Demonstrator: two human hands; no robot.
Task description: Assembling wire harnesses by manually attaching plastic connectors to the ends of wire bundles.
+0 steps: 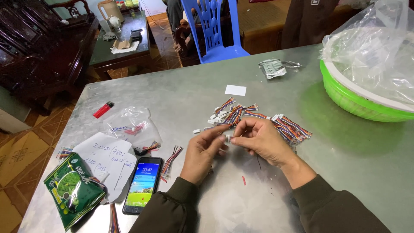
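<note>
White connector (228,138) pinched between left hand (202,151) and right hand (263,140), mid-table.

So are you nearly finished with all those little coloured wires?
Not nearly, it seems. One small bundle of wires lies aside by the phone, maybe finished. The left hand and right hand pinch a small white connector. A big wire pile and loose white connectors look left.

Open steel table (345,164) right of and below the fingers (228,137), heaped coloured wire bundles (258,118) crowding just beyond them, phone (143,185) and plastic bag (133,127) blocking the left, green basket (358,101) walling off far right.
</note>
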